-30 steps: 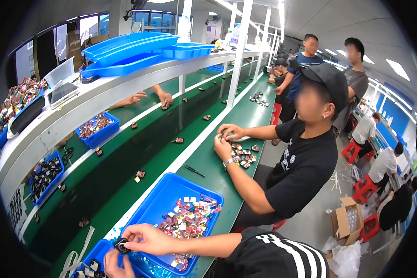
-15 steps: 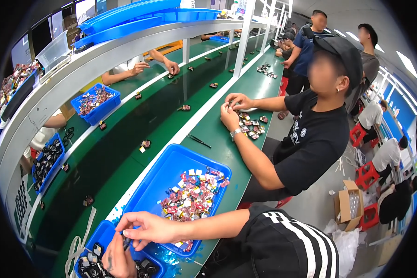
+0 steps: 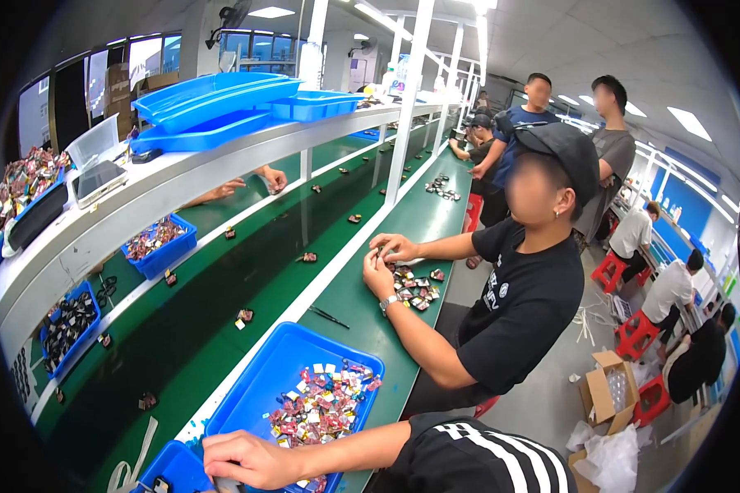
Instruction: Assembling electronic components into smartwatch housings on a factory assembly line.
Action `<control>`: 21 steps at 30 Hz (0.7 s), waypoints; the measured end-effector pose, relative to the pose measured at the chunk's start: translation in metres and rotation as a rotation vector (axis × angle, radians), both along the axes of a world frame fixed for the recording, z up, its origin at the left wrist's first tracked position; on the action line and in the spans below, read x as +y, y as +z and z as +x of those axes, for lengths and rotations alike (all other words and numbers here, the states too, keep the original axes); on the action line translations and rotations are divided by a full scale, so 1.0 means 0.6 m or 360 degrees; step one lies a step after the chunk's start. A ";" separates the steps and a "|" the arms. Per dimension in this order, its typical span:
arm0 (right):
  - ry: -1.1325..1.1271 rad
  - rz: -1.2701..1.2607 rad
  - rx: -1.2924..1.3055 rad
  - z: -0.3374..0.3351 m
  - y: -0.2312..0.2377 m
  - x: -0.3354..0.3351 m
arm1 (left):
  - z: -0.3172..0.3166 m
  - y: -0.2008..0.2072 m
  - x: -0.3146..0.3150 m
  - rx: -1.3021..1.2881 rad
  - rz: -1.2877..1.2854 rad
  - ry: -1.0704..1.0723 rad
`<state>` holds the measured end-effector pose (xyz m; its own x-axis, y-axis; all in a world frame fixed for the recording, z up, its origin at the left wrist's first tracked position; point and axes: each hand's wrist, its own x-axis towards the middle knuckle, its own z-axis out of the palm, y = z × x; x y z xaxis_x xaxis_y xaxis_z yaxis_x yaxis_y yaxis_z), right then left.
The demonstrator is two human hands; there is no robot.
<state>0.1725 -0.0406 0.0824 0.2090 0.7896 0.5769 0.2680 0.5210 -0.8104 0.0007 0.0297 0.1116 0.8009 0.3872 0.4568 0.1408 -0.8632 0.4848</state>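
My right hand [image 3: 255,460] is at the lower edge, over the gap between two blue containers, its fingers bent down and together. What they hold, if anything, is hidden below the picture's edge. Of my left hand at most a sliver shows beneath the right one, so its fingers cannot be read. Under my right forearm is a large blue tray [image 3: 275,366] with a heap of small pink, white and yellow parts [image 3: 321,403]. A smaller blue bin [image 3: 173,464], partly cut off, lies left of my right hand with dark pieces in it.
A dark green conveyor belt [image 3: 189,353] carrying scattered small parts runs along my left. Black tweezers [image 3: 329,317] lie beyond the tray. A co-worker's hands [image 3: 386,259] work by a pile of parts [image 3: 415,289]. Blue trays [image 3: 214,103] are stacked on the white shelf [image 3: 181,177].
The view has tilted upward, so the scene sits lower and my left hand has almost left the picture. My right hand stays near the small bin, its fingers now pointing further down.
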 end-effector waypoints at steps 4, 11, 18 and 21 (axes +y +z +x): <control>0.0125 -0.0040 0.0246 -0.008 0.013 -0.007 | 0.016 -0.001 -0.009 -0.0224 -0.1008 -0.0010; -0.0198 0.0601 -0.0415 0.015 0.021 0.007 | 0.027 -0.016 0.001 -0.0181 -0.2416 -0.0237; 0.0038 -0.0556 0.0214 0.018 0.029 -0.013 | 0.034 -0.016 0.012 -0.0713 -0.1957 0.0112; -0.0033 -0.0536 0.0440 0.034 0.027 -0.015 | 0.056 -0.029 0.024 -0.0589 -0.2015 -0.0170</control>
